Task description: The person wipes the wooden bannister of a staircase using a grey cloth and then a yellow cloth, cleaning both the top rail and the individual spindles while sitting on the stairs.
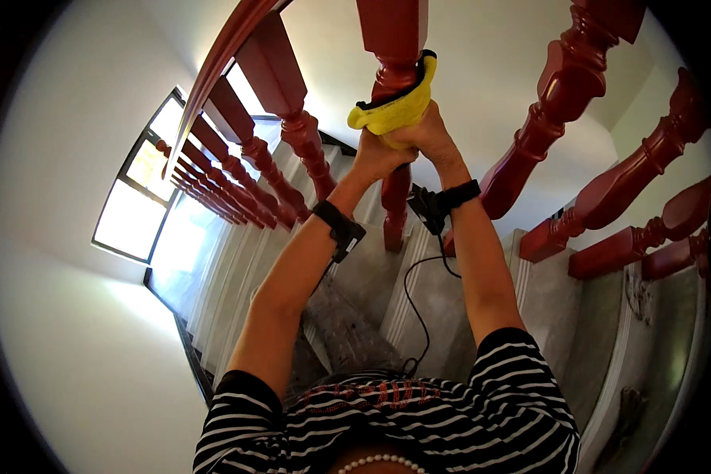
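A yellow cleaning cloth [395, 112] with a dark edge is wrapped around the front of a red turned baluster [395, 201]. Both my arms reach forward to it. My left hand [383, 156] closes on the cloth's lower left part, against the post. From the right, my right hand [428, 136] grips the cloth, with its fingers curled around it. The two hands are close together, and the post hides some of their fingers. Black straps with small devices sit on both wrists, and a black cable [407, 284] hangs from the right one.
Red balusters [296, 130] stand in a row under a curved handrail [221, 47] to the left. More balusters [545, 118] rise on the right. Grey stone steps [442, 300] lie below me. A bright window [138, 182] is set in the pale wall at left.
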A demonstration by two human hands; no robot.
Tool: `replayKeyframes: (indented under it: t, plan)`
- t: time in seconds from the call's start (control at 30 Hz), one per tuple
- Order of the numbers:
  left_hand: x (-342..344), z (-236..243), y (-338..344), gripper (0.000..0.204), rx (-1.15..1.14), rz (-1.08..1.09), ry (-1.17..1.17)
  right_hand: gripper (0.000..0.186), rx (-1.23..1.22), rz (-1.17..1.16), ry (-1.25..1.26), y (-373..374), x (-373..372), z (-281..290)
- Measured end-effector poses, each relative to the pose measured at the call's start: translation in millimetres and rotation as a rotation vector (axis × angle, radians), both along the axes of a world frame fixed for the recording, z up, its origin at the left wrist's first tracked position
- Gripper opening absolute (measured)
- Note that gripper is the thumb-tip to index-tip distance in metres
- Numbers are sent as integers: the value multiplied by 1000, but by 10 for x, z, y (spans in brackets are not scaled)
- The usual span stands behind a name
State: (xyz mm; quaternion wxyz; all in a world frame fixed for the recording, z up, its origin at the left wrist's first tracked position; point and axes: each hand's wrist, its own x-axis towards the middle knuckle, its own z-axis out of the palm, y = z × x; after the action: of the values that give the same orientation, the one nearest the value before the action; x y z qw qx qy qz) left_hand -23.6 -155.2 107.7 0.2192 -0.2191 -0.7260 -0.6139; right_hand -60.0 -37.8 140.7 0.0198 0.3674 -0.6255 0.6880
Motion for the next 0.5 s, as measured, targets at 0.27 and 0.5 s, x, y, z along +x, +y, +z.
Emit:
replayKeyframes:
  t: [0.27,0.5]
  plan:
    - [-54,-534,-29,37,-296,295,-8,69,-112,-427,79,-350,231,-347]
    - [209,-1076,42,49,-191,425,-9,56,17,-907,105,-550,500,-738]
